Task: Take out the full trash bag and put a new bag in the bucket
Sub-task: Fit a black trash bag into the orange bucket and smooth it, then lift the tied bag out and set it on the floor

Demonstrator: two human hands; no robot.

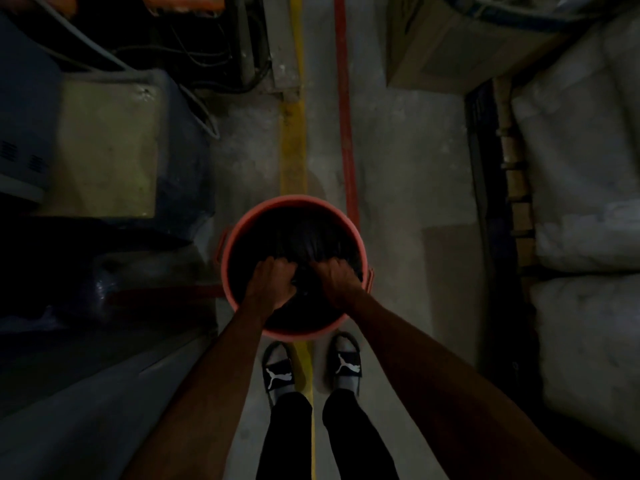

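Note:
A round orange bucket (242, 223) stands on the concrete floor just in front of my feet. Inside it sits a black trash bag (294, 237), its plastic pulled into folds that run toward the near side. Both my hands are inside the bucket's rim. My left hand (273, 282) grips a bunch of the bag's plastic, fingers curled. My right hand (337, 280) grips the gathered plastic beside it, a few centimetres to the right. The bag's contents and the bucket's bottom are hidden in the dark.
A yellow floor line (293, 150) and a red line (346, 133) run away from me past the bucket. Dark machinery and a blue-wrapped pale block (104, 147) crowd the left. White stuffed sacks (581, 202) and a cardboard box (436, 46) line the right.

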